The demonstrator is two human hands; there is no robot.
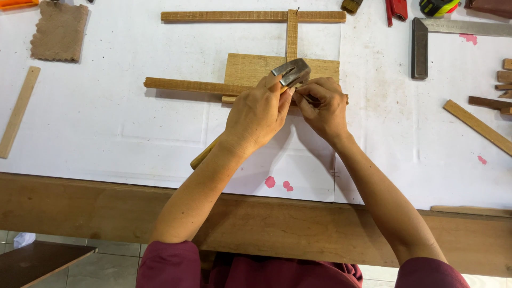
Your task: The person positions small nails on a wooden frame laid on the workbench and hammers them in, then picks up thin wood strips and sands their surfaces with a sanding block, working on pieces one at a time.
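Observation:
My left hand [258,114] grips a hammer high on its handle, just under the steel head [291,71]; the wooden handle end [202,156] sticks out below my wrist. My right hand [321,106] is pinched next to the hammer head, fingertips together on something too small to make out. Both hands hover over a small frame of wooden strips: a long strip [192,85], a flat board [250,68], an upright strip [292,32] and a top strip [229,16].
White paper [106,122] covers the workbench with its wooden front edge [80,208]. A steel try square [421,48] lies at the right, loose wooden strips [477,125] beside it. A brown cloth pad [60,32] and a wooden slat [18,112] lie at left.

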